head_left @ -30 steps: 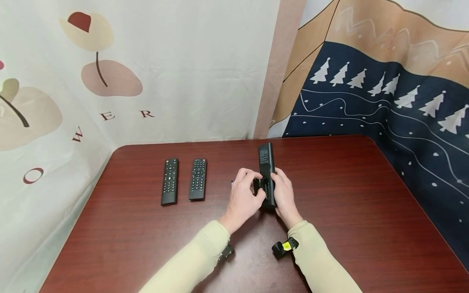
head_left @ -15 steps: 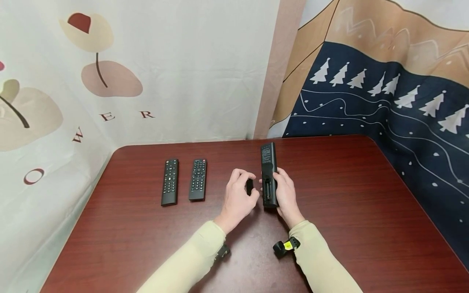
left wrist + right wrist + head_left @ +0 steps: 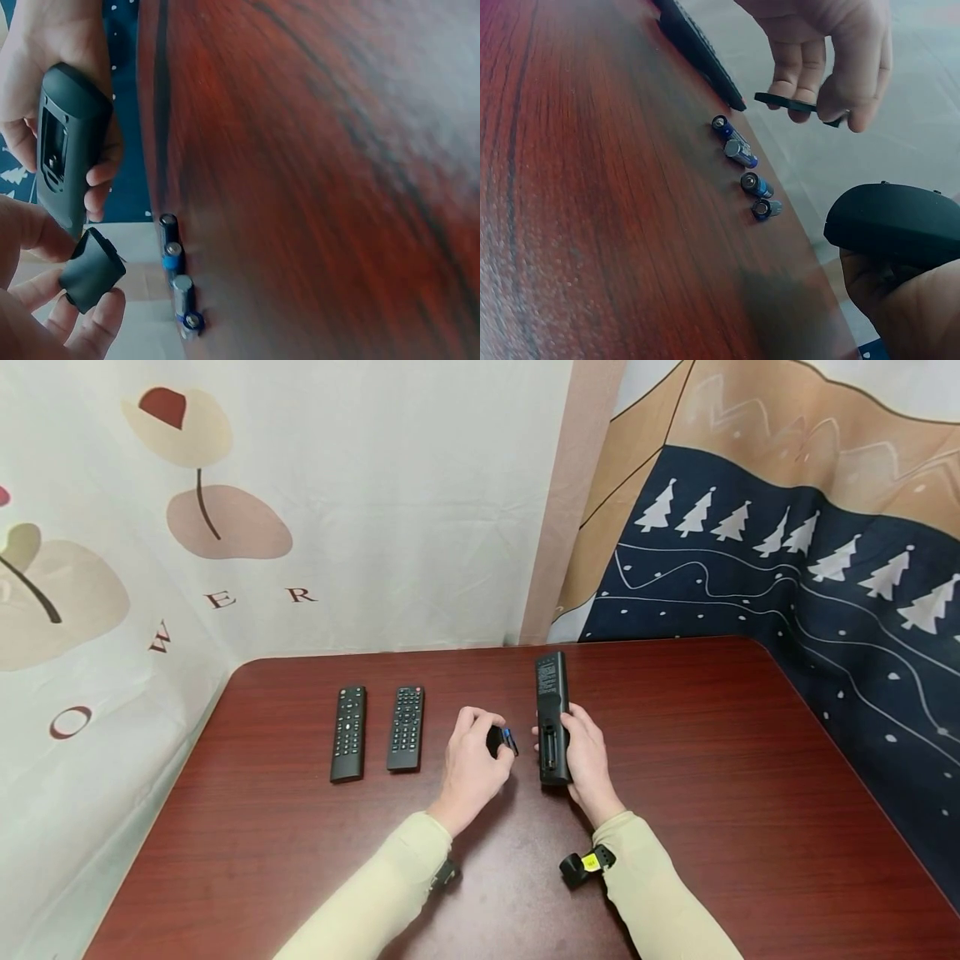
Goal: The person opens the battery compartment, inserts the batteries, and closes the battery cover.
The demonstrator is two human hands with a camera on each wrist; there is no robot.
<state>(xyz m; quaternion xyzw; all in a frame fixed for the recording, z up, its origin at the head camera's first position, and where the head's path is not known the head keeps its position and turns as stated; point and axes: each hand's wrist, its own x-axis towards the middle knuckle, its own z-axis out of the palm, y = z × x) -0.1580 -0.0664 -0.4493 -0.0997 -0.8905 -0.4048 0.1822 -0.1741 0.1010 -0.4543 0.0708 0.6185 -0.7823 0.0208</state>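
Note:
My right hand (image 3: 587,764) grips a black remote control (image 3: 551,689), back side up and raised over the table. Its battery compartment (image 3: 55,139) is uncovered, and no battery shows inside. To the left, my left hand (image 3: 472,768) pinches a small black battery cover (image 3: 93,271) between thumb and fingers, apart from the remote. On the table beyond the cover lie several batteries (image 3: 741,154) with blue and silver wraps. In the head view, the left hand and cover hide most of them.
Two more black remotes lie button side up on the left of the table: a wider one (image 3: 348,735) and a slimmer one (image 3: 406,728). Printed cloths hang behind the reddish-brown table (image 3: 675,793), one pale (image 3: 405,510), one navy with white trees (image 3: 750,577).
The left hand has drawn the battery cover away from the remote and moved left, exposing the compartment. Blue batteries have come into sight behind it. The right hand has shifted slightly right with the remote.

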